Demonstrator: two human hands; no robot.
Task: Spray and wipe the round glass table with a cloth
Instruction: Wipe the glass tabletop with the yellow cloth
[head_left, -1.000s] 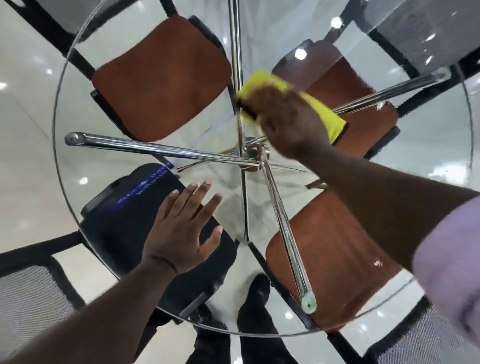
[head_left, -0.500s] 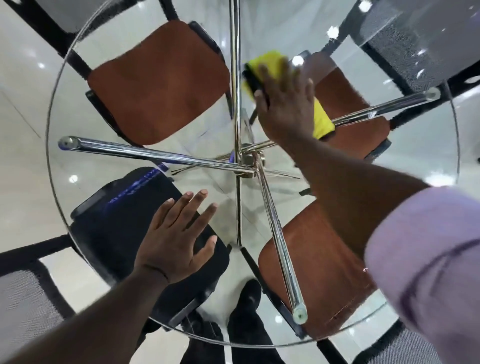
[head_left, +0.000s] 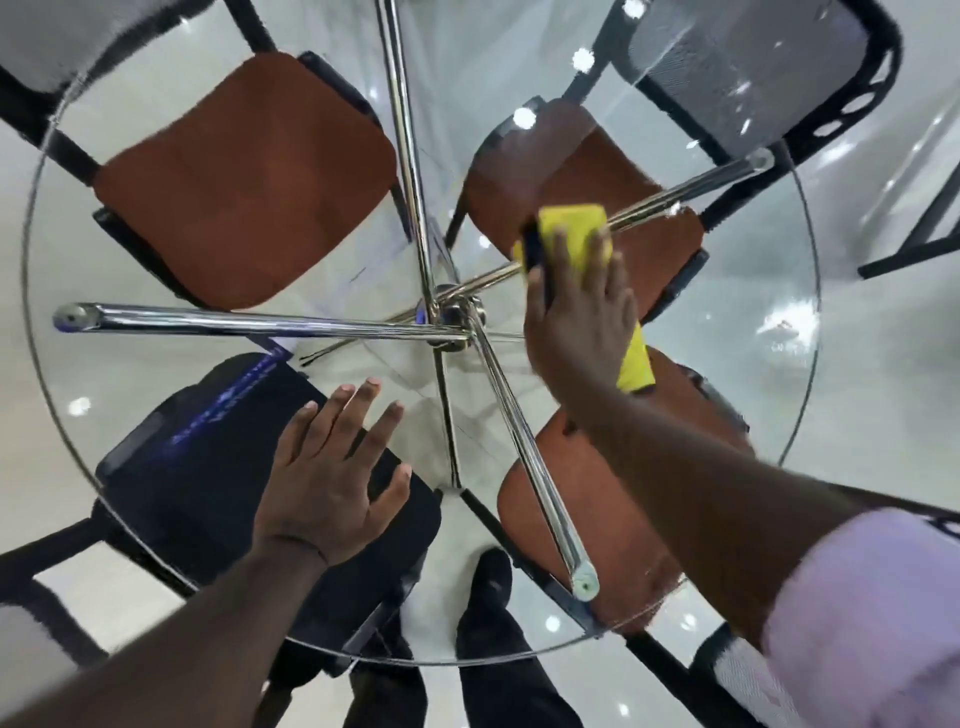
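The round glass table (head_left: 748, 322) fills the view, with chrome legs meeting at a hub (head_left: 452, 317) under its middle. My right hand (head_left: 576, 317) presses a yellow cloth (head_left: 571, 228) flat on the glass, just right of the hub, fingers spread over it. A second end of the cloth shows below my wrist. My left hand (head_left: 332, 467) lies flat on the glass near the front edge, fingers apart, holding nothing. No spray bottle is in view.
Brown-seated chairs (head_left: 244, 176) stand under the table at back left, back right and front right. A black chair (head_left: 208, 467) sits under my left hand. My shoes (head_left: 488, 587) show at the front rim. A mesh chair back (head_left: 753, 67) rises at top right.
My right hand has slid the cloth across the glass, first away from me, then rightward to just right of the hub. My left hand has stayed flat in place.
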